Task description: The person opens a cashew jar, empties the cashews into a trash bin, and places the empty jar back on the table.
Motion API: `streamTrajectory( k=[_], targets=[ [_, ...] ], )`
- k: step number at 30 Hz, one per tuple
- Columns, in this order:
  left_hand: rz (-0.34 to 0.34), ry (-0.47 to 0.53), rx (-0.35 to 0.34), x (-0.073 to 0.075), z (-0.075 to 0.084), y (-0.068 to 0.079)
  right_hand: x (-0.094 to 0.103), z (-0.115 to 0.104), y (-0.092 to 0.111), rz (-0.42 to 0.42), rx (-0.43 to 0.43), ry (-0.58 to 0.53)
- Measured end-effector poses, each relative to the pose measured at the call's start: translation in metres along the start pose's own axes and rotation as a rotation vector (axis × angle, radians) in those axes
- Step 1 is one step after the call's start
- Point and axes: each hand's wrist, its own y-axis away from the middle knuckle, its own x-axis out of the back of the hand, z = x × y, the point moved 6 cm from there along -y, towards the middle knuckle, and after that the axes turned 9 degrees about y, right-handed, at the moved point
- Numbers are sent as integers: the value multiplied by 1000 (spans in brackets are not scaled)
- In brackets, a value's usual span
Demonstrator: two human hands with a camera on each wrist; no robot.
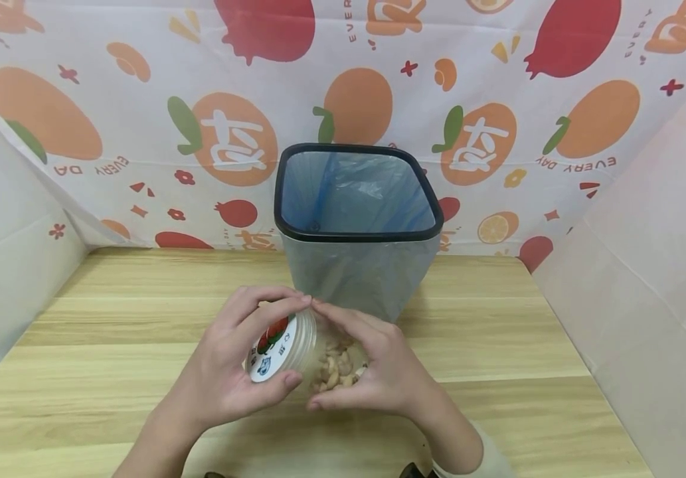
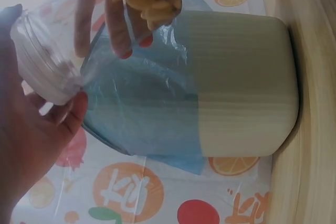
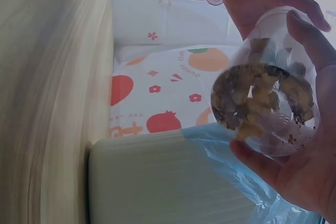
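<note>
A clear plastic jar [image 3: 262,98] with cashew-like nuts [image 1: 333,368] and dark bits inside is held tilted above the table, in front of the bin. My left hand [image 1: 223,362] grips the jar's lid [image 1: 272,348], whose white label shows a red and green picture. Around the jar's body curl the fingers and thumb of my right hand [image 1: 387,365]. In the left wrist view, the left hand [image 2: 31,145] has its fingertips at the lid's ridged edge. The right wrist view shows the nuts gathered toward the jar's base.
Just beyond the hands stands a pale trash bin [image 1: 348,279] with a black rim, lined with a blue plastic bag [image 1: 372,189]. Under it is a wooden table [image 1: 109,318]. A fruit-print cloth [image 1: 223,66] hangs behind, with pale side walls left and right.
</note>
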Motion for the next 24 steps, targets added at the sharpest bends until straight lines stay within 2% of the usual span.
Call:
streamTrajectory(
  k=[2, 6, 12, 14, 19, 21, 24],
  targets=[
    [10, -30, 43, 0, -2, 2, 0, 0, 0, 29, 11, 47],
    [29, -56, 72, 1, -4, 3, 0, -1, 0, 59, 25, 98],
    [0, -57, 88, 2, -3, 3, -1, 1, 1, 42, 9, 67],
    [-18, -36, 47, 1, -1, 1, -1, 1, 1, 25, 3, 37],
    [-75, 70, -131, -3, 10, -5, -2, 1, 0, -42, 12, -81],
    [-94, 107, -163, -5, 14, -7, -3, 0, 0, -63, 26, -127],
    [-104, 136, -177, -6, 16, -8, -3, -3, -1, -72, 58, -155]
  ],
)
